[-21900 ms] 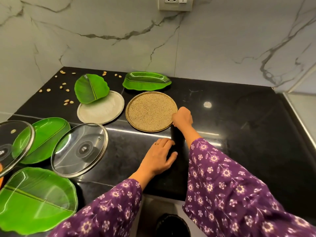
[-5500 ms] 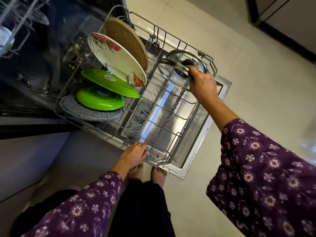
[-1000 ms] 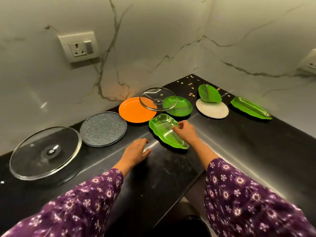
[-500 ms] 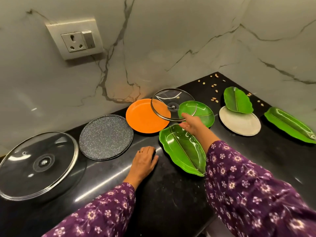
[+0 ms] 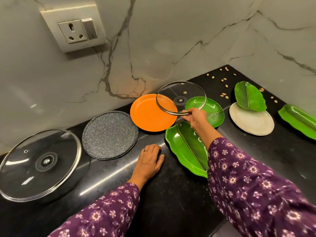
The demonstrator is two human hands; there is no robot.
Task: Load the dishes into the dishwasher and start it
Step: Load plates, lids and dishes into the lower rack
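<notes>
Right hand [image 5: 195, 117] pinches the smaller glass lid [image 5: 172, 93]; left hand [image 5: 149, 161] rests, fingers seemingly loose.

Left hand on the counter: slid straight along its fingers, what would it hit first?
Likely the near rim of the orange plate; the left hand points toward it, though the nearest leaf-shaped green dish lies close beside that line.

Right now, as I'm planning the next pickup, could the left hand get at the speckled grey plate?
Probably yes: the left hand rests empty on the counter beside the speckled grey plate, only bare counter between them.
</notes>
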